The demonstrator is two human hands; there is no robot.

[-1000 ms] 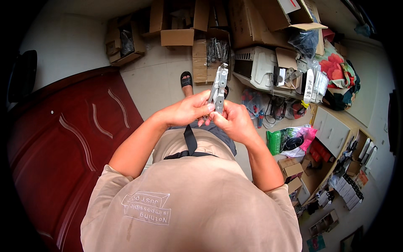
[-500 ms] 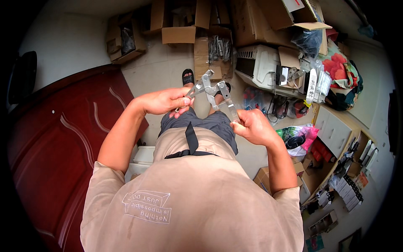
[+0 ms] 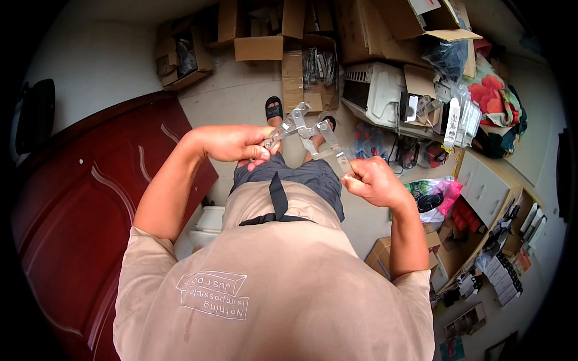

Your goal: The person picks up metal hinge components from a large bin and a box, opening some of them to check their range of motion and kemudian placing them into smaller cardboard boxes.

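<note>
Left hand (image 3: 236, 143) and right hand (image 3: 372, 180) apart, each clamped on one end of unfolded metal hinge bracket (image 3: 305, 131); elbows bent, forearms raised.

Open air and bare floor (image 3: 241, 102) lie ahead of the hands around the sandalled feet (image 3: 274, 109) — hemmed by a red carved door panel (image 3: 78, 198) to the left, open cardboard boxes (image 3: 265, 36) in front, and a white appliance (image 3: 376, 90) amid packed clutter to the right.
</note>
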